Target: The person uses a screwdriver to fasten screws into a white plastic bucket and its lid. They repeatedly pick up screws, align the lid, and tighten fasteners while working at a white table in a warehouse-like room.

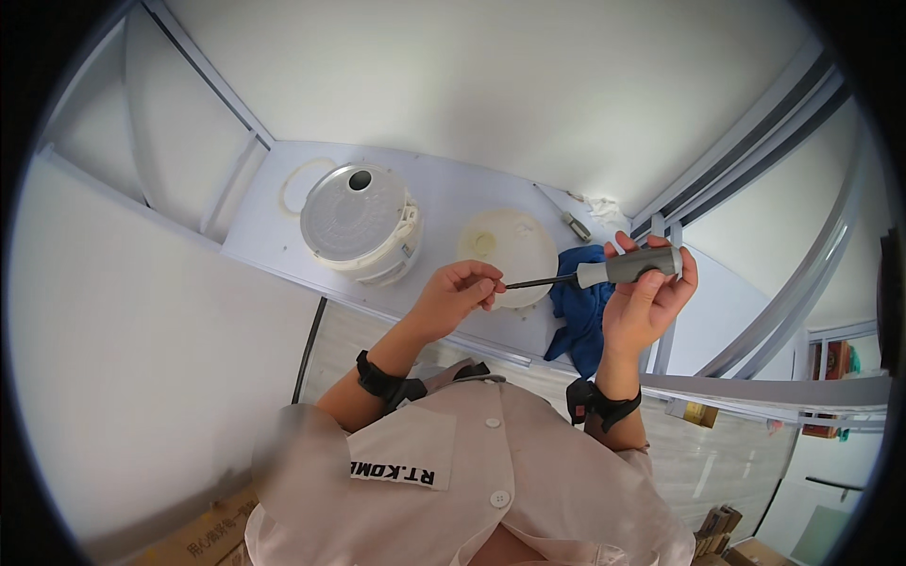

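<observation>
My right hand (646,297) is wrapped around the grey handle of a screwdriver (637,268), held level above the table's right part. Its dark shaft points left. At the tip, my left hand (460,294) has thumb and fingers pinched together; whether a small piece sits between them is too small to make out. Below and behind the shaft lies a flat, round, whitish cover (519,247) with a yellowish spot. To its left stands a round white appliance (382,268) with a silvery metal top and a dark round hole. A blue cloth (580,316) lies beneath my right hand.
A second screwdriver (575,226) lies behind the cloth, near a crumpled white piece (606,209). A pale ring (291,191) rests behind the appliance on the light table (274,222). White panels and metal frame bars (774,123) surround the table. Cardboard boxes (212,533) are on the floor.
</observation>
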Demonstrator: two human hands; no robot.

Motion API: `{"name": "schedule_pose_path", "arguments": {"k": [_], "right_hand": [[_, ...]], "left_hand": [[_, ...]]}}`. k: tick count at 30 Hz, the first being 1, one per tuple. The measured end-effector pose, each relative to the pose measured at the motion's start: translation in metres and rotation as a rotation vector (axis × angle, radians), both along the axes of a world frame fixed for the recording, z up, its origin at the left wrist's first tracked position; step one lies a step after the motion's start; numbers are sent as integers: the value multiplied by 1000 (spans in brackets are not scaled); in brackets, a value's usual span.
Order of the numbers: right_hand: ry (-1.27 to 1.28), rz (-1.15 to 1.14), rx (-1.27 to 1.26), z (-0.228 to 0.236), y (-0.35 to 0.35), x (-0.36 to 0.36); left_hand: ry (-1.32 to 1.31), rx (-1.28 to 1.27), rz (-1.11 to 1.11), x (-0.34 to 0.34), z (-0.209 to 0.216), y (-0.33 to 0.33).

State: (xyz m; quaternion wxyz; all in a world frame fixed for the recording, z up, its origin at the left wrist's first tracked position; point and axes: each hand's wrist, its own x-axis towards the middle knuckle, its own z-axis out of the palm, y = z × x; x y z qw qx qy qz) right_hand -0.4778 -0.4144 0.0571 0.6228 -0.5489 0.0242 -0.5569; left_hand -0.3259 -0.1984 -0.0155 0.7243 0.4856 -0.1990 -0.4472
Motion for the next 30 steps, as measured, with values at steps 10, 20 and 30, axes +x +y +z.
{"name": "schedule_pose_path", "arguments": {"k": [10,20,30], "right_hand": [[-22,-13,59,3,4,3],[-62,-42,32,0,9,8],[-47,-89,-44,1,25,15]], "left_hand": [[-62,-162,-22,3,-8,2],[-126,-135,9,7,-7,-3],[-78,-162,108,14,-22,3]]}}
